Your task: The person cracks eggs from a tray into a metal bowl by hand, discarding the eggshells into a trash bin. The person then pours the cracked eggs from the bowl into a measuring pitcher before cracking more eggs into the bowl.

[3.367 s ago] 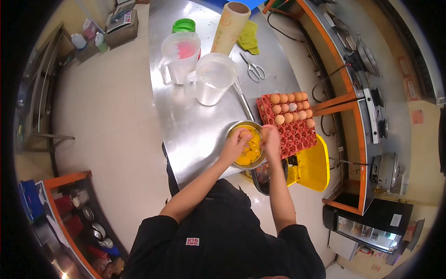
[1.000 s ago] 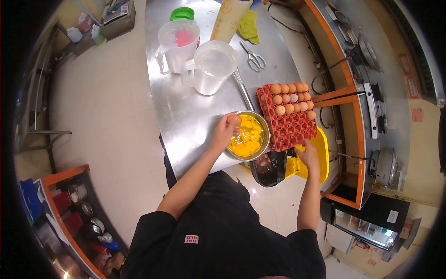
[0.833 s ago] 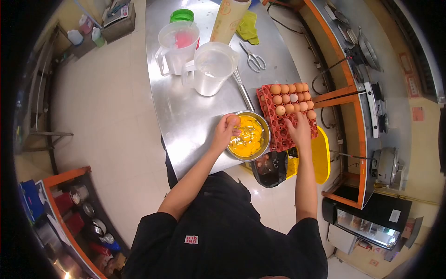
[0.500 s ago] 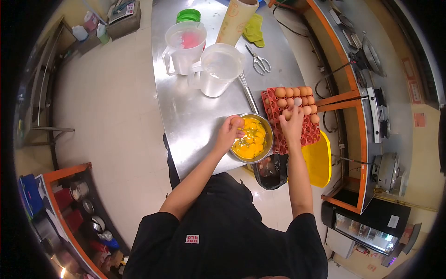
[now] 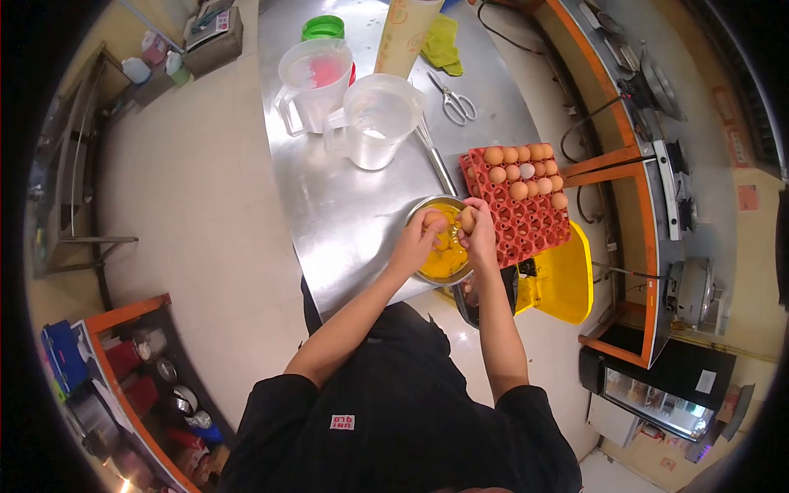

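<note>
Over a metal bowl (image 5: 470, 278) of cracked eggs, both hands come close together. My left hand (image 5: 413, 243) is closed around a brown egg (image 5: 436, 219) at the bowl's left side. My right hand (image 5: 482, 235) grips another brown egg (image 5: 468, 218) at the right side; whether either shell is cracked I cannot tell. Yellow yolks (image 5: 444, 260) fill the bowl below. Right of it, a red egg tray (image 5: 526, 232) carries several brown eggs and one whiter egg (image 5: 527, 171) in its far rows, with bare cups nearer me.
A whisk (image 5: 440, 170), two clear plastic pitchers (image 5: 380, 123) (image 5: 312, 86), scissors (image 5: 457, 105), a wrap roll (image 5: 404, 41) and a green cloth (image 5: 444, 45) lie on the steel table (image 5: 345, 230). A yellow bin (image 5: 567, 279) and a black-lined container (image 5: 485, 300) stand below its edge.
My right hand has moved left from the tray to above the bowl, taking an egg with it. My left hand still holds its egg, now turned toward the other one.
</note>
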Available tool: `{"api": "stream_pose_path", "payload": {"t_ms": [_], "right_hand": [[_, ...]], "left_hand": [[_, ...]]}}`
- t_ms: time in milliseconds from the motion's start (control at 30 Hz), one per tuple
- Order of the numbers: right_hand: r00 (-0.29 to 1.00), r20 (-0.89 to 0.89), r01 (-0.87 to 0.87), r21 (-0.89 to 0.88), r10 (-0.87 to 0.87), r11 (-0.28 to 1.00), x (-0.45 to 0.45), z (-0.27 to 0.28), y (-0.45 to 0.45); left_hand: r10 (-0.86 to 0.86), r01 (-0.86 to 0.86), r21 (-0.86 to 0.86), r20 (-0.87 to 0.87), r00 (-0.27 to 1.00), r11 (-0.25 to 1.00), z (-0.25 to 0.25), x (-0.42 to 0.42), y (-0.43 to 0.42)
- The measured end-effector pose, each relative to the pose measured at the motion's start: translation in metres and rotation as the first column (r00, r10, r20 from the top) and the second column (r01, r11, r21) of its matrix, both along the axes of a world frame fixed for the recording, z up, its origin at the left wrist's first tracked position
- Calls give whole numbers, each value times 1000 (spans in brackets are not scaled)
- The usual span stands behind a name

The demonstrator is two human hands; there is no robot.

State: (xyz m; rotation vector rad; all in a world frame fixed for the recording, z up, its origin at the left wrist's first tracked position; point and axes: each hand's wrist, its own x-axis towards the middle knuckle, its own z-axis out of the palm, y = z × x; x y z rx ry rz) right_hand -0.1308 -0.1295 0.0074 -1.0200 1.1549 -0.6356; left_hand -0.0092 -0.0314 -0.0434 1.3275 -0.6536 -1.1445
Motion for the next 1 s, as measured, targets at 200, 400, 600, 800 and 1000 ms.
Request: {"api": "stream_pose_path", "payload": {"t_ms": [200,400,600,800,1000], "right_hand": [[997,-16,-80,53,81,995,-9,-13,4],[903,-394,-306,-303,174,902,-21,-39,5],[712,-674,-577,-402,197,711,-26,-31,7],[474,-863,-759,-298,178,579,-18,67,7],[511,-833,-754,-314,214,577,-14,80,2]], "left_hand": [[16,-14,-45,40,999,999,0,2,-3],[11,-11,-11,-31,999,1000,-7,5,-2],[22,-27,-39,-125,992,999,-15,7,-4],[19,-25,-39,-152,988,999,-24,8,-5],[28,-44,-63,-231,973,997,-27,9,-5]]}}
